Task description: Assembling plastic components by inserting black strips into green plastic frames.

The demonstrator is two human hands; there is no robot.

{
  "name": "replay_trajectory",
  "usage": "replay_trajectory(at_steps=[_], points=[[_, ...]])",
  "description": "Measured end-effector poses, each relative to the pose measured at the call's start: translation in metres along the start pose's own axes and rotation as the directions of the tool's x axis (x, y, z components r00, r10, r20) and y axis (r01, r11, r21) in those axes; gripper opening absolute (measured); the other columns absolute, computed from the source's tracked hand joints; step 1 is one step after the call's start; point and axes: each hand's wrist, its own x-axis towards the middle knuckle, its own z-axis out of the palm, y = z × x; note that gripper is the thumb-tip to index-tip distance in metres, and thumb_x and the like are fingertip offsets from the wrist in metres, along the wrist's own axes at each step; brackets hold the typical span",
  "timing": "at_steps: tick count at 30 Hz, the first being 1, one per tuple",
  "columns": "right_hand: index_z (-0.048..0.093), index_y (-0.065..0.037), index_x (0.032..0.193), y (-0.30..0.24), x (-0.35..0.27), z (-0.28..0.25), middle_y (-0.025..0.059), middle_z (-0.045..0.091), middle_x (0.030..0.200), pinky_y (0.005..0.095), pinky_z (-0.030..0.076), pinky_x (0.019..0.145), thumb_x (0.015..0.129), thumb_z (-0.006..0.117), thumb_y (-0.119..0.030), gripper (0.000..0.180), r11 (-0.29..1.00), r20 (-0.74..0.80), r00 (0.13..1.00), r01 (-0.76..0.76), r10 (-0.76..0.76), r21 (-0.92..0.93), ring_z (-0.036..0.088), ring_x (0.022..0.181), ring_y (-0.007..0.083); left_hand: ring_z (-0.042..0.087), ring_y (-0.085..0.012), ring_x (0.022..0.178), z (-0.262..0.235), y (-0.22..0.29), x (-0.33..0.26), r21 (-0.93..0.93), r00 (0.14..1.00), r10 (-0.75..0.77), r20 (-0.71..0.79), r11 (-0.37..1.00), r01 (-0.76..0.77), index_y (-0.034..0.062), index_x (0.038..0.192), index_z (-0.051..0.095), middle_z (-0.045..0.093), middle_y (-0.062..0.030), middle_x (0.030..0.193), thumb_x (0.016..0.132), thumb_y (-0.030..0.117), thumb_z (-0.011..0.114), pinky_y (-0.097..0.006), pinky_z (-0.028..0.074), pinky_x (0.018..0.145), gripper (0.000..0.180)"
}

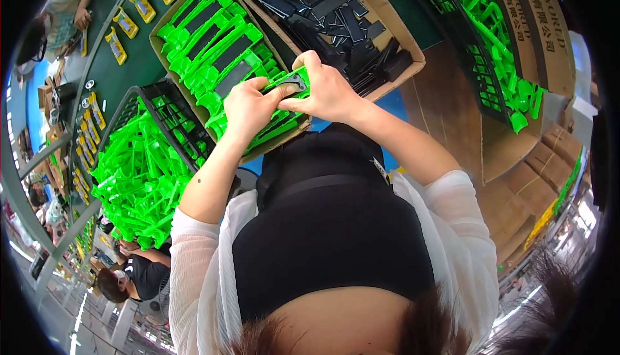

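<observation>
I have two hands (330, 94) on one green part (303, 73). Around them: two open cartons (402, 78), two black crates (169, 111).

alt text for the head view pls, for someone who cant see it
A left hand and a right hand hold a green part with a dark insert. Beyond them, a cardboard box holds rows of green parts with dark panels, and a second box holds loose black pieces; a black crate to the left is heaped with loose green parts.
</observation>
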Motion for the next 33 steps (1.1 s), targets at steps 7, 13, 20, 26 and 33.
replay_trajectory(at_steps=[7, 13, 20, 26, 33], points=[[0.029, -0.001, 0.123, -0.005, -0.012, 0.024, 0.0018, 0.053, 0.076, 0.0223, 0.042, 0.058, 0.074, 0.07, -0.017, 0.066, 0.606, 0.244, 0.918, -0.391, 0.313, 0.693, 0.051, 0.062, 0.009, 0.055, -0.0256, 0.05, -0.041, -0.029, 0.078, 0.32, 0.728, 0.445, -0.522, 0.893, -0.317, 0.0082, 0.059, 0.058, 0.056, -0.0083, 0.055, 0.064, 0.052, 0.069, -0.036, 0.043, 0.047, 0.045], [0.057, -0.004, 0.08, 0.064, -0.014, -0.017, 0.0132, 0.06, 0.078, 0.0371, 0.048, 0.066, 0.075, 0.058, -0.019, 0.016, 0.96, -0.317, 0.914, -0.279, 0.253, -0.037, 0.06, 0.073, 0.0279, 0.027, -0.0299, 0.125, -0.109, -0.174, 0.229, 0.665, 0.899, 0.401, -0.177, 0.722, -0.191, 0.0156, 0.135, 0.028, 0.028, -0.0088, 0.138, 0.084, 0.057, 0.036, -0.048, 0.024, 0.1, 0.066], [0.056, 0.0, 0.085, 0.123, 0.047, -0.043, 0.0195, 0.056, 0.086, 0.0428, 0.047, 0.07, 0.075, 0.062, -0.027, 0.029, 0.694, -0.175, 0.967, -0.254, 0.184, -0.674, 0.057, 0.082, 0.0349, 0.014, -0.0297, 0.132, -0.078, -0.12, 0.168, 0.433, 0.898, 0.228, -0.376, 0.9, -0.047, 0.0141, 0.136, 0.023, 0.016, -0.0119, 0.143, 0.084, 0.058, 0.034, -0.056, 0.018, 0.101, 0.07], [0.055, -0.002, 0.078, 0.13, 0.041, -0.051, 0.0191, 0.057, 0.08, 0.046, 0.045, 0.067, 0.071, 0.063, -0.019, 0.02, 0.735, -0.053, 0.999, -0.044, 0.011, -0.677, 0.056, 0.08, 0.038, 0.047, -0.0343, 0.099, 0.006, -0.114, 0.079, 0.181, 0.432, 0.314, -0.846, 0.93, -0.321, 0.0035, 0.086, 0.06, 0.054, -0.0175, 0.101, 0.076, 0.023, 0.061, -0.042, 0.037, 0.087, 0.023], [0.056, -0.004, 0.084, 0.113, 0.042, -0.066, 0.0183, 0.058, 0.067, 0.0412, 0.044, 0.053, 0.09, 0.044, -0.028, 0.028, 0.947, -0.101, 0.989, -0.135, 0.11, -0.292, 0.06, 0.06, 0.0313, 0.053, -0.03, 0.087, -0.036, -0.213, -0.024, 0.0, 0.321, -0.023, -0.947, 0.998, 0.07, 0.003, 0.085, 0.059, 0.059, -0.0133, 0.086, 0.071, 0.011, 0.058, -0.039, 0.04, 0.08, 0.016]])
